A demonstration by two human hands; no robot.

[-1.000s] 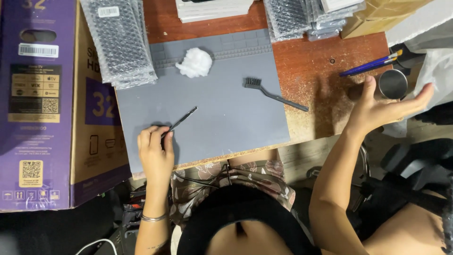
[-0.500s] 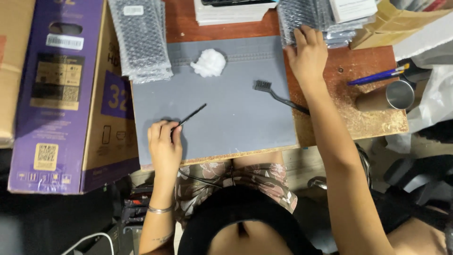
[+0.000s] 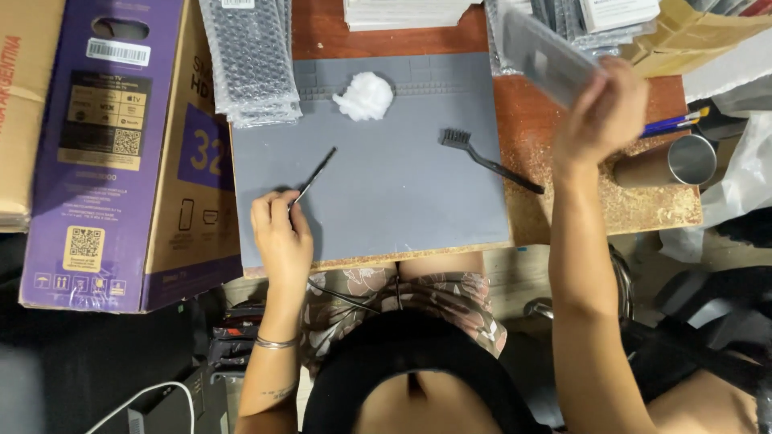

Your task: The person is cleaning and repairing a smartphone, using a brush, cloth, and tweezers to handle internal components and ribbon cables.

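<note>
Right hand [image 3: 599, 120] has just lifted a bubble-wrapped flat pack [image 3: 549, 58] off the stack, fingers pinching it above grey mat [image 3: 402, 201]'s far right corner. Left hand [image 3: 280, 233] stays on mat's near left, fingertips pinching thin black tool [image 3: 315, 175]. Brush [image 3: 486, 158], cotton wad [image 3: 366, 95] lie on mat.
</note>
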